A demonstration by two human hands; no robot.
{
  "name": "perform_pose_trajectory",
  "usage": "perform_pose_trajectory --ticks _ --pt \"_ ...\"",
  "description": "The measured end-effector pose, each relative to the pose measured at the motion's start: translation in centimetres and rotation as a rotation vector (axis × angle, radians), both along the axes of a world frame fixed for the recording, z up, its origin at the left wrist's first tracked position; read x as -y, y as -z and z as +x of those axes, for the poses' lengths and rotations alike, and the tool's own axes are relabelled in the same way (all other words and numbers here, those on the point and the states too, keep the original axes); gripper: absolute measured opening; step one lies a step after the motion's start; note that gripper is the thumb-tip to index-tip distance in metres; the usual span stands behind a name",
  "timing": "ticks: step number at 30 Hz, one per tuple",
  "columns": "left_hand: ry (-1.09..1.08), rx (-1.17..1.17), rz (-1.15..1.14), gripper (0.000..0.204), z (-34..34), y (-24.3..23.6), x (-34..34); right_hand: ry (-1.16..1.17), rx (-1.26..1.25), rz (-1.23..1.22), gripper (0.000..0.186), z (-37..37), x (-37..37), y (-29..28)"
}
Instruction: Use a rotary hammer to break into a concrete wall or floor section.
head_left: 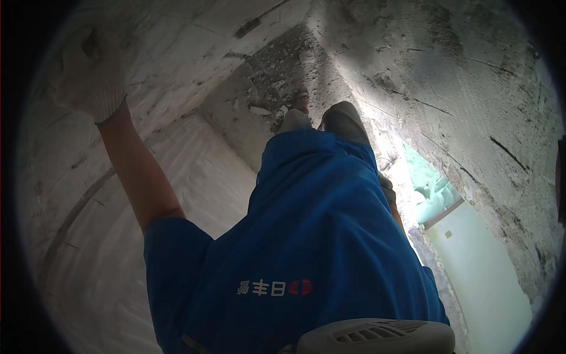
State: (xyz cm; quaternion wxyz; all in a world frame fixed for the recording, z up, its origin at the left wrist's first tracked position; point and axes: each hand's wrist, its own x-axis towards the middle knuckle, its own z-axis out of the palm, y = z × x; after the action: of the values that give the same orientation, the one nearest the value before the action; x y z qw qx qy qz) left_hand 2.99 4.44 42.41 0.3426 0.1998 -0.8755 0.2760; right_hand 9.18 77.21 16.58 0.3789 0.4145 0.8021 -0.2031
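Nearest me, at the lower edge, a grey plastic vented housing (377, 337) sits against my blue T-shirt (306, 236), which carries white characters and a red mark on its chest. My bare left forearm (138, 168) stretches up and away to the left, ending in my left hand (88, 76) in a pale knitted glove with a ribbed cuff. That hand is at the rough, pale wall (183, 53), beside a small dark patch; its fingers are too dim for me to tell how far they are bent, whether they touch the wall, or whether they grip anything. My right hand (387, 187), dark-gloved, hangs just beside the shirt's right edge, half hidden, so I cannot tell its opening or any hold. Beyond the hem shows a dark grey leg or shoe (345, 121), then broken rubble (274, 88) in the corner. On the right, a pale green panel (483, 265) stands below a brighter green area beside another scarred wall (460, 88).
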Motion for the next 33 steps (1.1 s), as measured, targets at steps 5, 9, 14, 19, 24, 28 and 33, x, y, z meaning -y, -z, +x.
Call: perform_pose_trajectory --ticks 5,9,14,19,24,28,33 --pt "0.087 0.041 0.199 0.03 0.9 0.9 0.1 -0.348 0.028 0.1 0.043 -0.4 -4.0 3.2" --pt "0.211 -0.2 0.704 0.022 4.7 4.4 -6.4 -0.415 0.008 -0.055 0.033 -4.4 2.1 -1.1" --pt "0.082 0.077 1.442 0.019 5.1 16.7 -19.8 -0.625 -0.023 -0.157 0.04 -7.9 2.4 -0.3" --pt "0.212 0.163 1.885 0.01 7.0 25.6 -34.1 -1.03 -0.119 -0.219 0.037 -11.6 5.9 0.2" --pt "0.039 0.367 2.256 0.013 6.1 31.6 -43.1 -1.251 -0.222 -0.367 0.038 -15.2 11.0 -0.5" --pt "-0.011 0.268 2.547 0.023 8.9 41.5 -47.0 -1.334 -0.405 -0.597 0.043 -15.3 14.4 -2.2" --pt "0.13 0.06 2.545 0.061 3.3 39.0 -45.4 -1.033 -0.323 -0.702 0.05 -15.2 15.6 -6.7"
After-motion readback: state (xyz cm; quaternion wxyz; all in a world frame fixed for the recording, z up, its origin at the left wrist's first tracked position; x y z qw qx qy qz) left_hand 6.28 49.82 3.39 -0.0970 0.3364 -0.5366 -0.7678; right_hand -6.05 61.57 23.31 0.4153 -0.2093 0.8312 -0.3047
